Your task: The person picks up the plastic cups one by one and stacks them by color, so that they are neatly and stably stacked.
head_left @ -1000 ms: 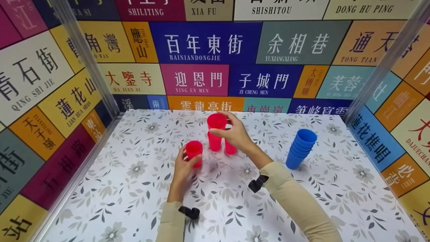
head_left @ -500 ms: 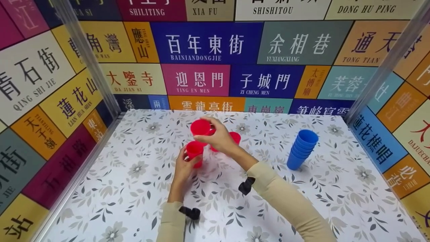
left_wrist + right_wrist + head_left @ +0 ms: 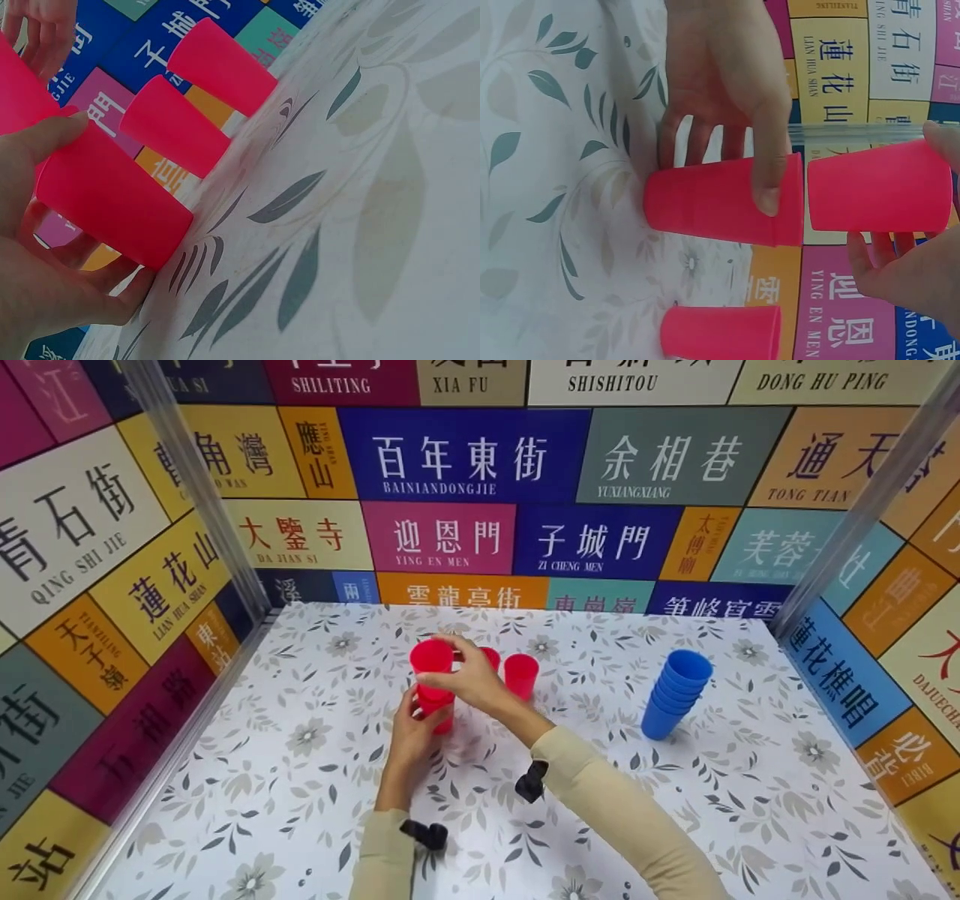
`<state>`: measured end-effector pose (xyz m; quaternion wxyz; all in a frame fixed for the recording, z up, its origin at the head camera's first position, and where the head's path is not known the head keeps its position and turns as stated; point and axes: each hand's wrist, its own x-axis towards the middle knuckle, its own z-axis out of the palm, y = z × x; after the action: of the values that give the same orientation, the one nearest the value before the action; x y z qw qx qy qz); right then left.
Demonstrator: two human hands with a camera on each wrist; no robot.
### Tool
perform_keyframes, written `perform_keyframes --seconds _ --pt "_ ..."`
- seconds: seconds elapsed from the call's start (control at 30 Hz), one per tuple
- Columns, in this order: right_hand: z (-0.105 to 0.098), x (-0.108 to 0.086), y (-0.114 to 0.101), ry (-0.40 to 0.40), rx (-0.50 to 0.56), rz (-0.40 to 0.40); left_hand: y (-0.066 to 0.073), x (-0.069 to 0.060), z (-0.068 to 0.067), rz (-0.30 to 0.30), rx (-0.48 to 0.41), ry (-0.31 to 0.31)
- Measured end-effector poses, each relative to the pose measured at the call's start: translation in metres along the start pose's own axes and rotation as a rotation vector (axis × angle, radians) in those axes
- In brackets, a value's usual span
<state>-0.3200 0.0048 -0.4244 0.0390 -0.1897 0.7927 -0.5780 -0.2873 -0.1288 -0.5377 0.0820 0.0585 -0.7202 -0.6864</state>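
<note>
My left hand point(image 3: 411, 735) grips an upright red plastic cup point(image 3: 112, 191) that stands on the table, thumb near its rim. Right above it, my right hand point(image 3: 474, 679) holds another upright red cup point(image 3: 431, 656) between thumb and fingers. A narrow gap parts the two cups in the right wrist view, where the raised cup point(image 3: 881, 186) has its base facing the lower cup's point(image 3: 716, 201) open mouth. Two more red cups stand behind: one point(image 3: 520, 676) in plain sight, the other point(image 3: 490, 658) partly covered by my right hand.
A stack of several nested blue cups point(image 3: 676, 694) stands at the right of the table. White cloth with a grey leaf pattern point(image 3: 300, 810) covers the table. Panels with street-name lettering point(image 3: 457, 457) enclose its back and sides, with clear corner posts point(image 3: 202, 495).
My right hand has carried its red cup leftward and toward me, from above the rear cups to just over the cup in my left hand. The left hand stays in place.
</note>
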Motion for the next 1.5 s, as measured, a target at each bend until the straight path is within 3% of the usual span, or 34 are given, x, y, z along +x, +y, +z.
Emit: perform_keyframes --seconds 0.37,0.83,1.13,1.5 --pt "0.006 -0.001 0.022 0.026 -0.057 0.019 0.0 -0.001 0.003 -0.003 -0.057 0.001" --pt "0.014 -0.006 0.049 0.027 -0.017 0.019 -0.001 0.0 0.006 -0.012 -0.17 -0.005" --pt "-0.002 -0.007 0.051 0.016 0.029 -0.005 -0.001 0.002 0.004 -0.034 -0.123 0.006" --pt "-0.033 -0.012 0.055 0.114 -0.038 -0.045 -0.001 0.001 0.002 -0.079 -0.111 0.003"
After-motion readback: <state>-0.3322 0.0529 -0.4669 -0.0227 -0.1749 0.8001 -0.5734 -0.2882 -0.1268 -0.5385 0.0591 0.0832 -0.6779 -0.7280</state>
